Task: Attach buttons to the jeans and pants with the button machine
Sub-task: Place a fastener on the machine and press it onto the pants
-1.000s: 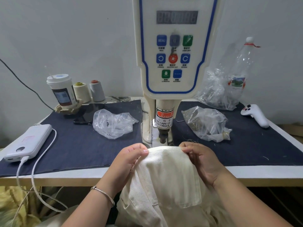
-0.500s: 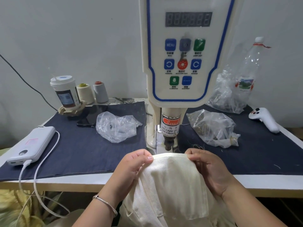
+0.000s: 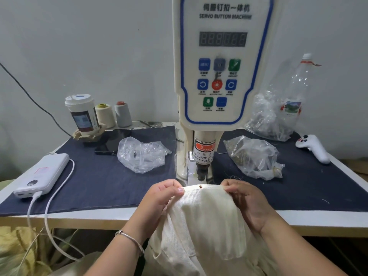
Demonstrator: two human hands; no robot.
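- Head view: left of the button machine [image 3: 219, 76], clear bag [image 3: 142, 156] nearly empty, a few small metal bits inside.
- Right of machine, second clear bag [image 3: 253, 157] holds brassy small parts; contents too small to name.
- Behind it, another bag [image 3: 266, 118] of similar bits beside a plastic bottle [image 3: 296, 90].
- Your cream pants [image 3: 203, 222] sit just below the machine's punch, small copper button [image 3: 201, 186] at the top edge.
- Your left hand [image 3: 159, 198] pinches the edge, fingers curled.
- Your right hand [image 3: 247, 200] clamps the other side.
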